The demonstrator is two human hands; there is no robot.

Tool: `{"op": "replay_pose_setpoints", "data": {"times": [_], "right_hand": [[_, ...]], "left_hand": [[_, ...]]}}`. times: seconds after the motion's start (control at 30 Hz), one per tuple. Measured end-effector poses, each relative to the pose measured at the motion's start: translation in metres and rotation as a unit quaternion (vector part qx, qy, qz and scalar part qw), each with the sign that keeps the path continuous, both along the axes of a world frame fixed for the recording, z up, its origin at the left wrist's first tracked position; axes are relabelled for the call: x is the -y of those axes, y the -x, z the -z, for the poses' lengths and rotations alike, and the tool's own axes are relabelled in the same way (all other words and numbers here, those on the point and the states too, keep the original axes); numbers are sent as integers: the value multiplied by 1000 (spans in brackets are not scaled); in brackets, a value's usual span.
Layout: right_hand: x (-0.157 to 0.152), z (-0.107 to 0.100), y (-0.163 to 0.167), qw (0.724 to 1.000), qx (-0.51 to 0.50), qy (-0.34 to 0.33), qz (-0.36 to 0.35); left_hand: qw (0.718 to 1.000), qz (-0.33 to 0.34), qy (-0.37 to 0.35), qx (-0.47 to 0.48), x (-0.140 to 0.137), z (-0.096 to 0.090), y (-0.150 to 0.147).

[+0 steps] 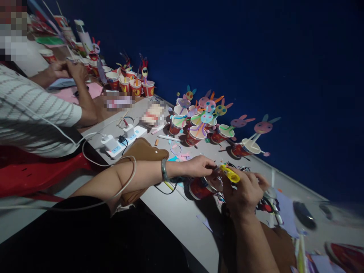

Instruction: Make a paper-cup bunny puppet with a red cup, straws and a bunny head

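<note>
My left hand (200,166), with a bracelet on its wrist, reaches in from the left with its fingers closed together. What lies between its fingertips is too small and dark to make out. My right hand (244,191) is closed around a yellow tube-like thing (231,174) with a rounded end; its exact kind is unclear. Both hands meet just above a red paper cup (199,188), which stands tilted in view and is partly covered by them. Behind the hands, paper cups with rabbit-faced paper puppets, such as this pink one (263,127), stand in a group.
A white power strip (127,140) with chargers and cables lies left of my arm. A white pen (169,138) and paper scraps lie on the grey table (182,214). A co-worker's hands (69,70) work at the far left, near more red cups (148,89). A dark blue partition (256,57) rises behind.
</note>
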State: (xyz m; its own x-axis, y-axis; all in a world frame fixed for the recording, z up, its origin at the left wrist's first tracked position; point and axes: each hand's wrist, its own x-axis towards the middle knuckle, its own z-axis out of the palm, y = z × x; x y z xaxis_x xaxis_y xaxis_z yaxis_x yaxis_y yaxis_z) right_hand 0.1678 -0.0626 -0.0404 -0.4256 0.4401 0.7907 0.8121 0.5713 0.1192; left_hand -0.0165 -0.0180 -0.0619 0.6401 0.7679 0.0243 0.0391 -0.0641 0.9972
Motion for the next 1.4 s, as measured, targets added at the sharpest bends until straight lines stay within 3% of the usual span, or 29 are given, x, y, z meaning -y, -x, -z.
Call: {"op": "replay_pose_setpoints", "data": {"times": [0.17, 0.27, 0.43, 0.73, 0.87, 1.0, 1.1, 1.27, 1.4], "right_hand": [[2, -2, -4, 998, -51, -15, 31], [4, -5, -4, 997, -71, -22, 5], [4, -7, 2, 999, 8, -6, -44], [0, -5, 0, 998, -42, -29, 33], [1, -5, -3, 996, -78, -29, 21], [2, -4, -2, 999, -30, 1, -22], [1, -1, -1, 1000, -11, 21, -5], [-2, 3, -4, 996, -84, 10, 40], [-3, 10, -9, 965, -249, 43, 66]], "left_hand": [[1000, 1, 13, -1, 1, 1, 0], [1000, -8, 12, 9, 0, 0, 1], [999, -18, 27, 15, 0, -4, 0], [1000, 4, -2, -1, 2, -3, 2], [1000, 3, 3, 0, 1, -5, 3], [1000, -21, 12, -10, 0, -6, 2], [1000, -25, 6, -14, -1, -5, 1], [1000, 3, 1, 8, -2, -4, 4], [999, -27, 8, 45, -5, -8, 7]]}}
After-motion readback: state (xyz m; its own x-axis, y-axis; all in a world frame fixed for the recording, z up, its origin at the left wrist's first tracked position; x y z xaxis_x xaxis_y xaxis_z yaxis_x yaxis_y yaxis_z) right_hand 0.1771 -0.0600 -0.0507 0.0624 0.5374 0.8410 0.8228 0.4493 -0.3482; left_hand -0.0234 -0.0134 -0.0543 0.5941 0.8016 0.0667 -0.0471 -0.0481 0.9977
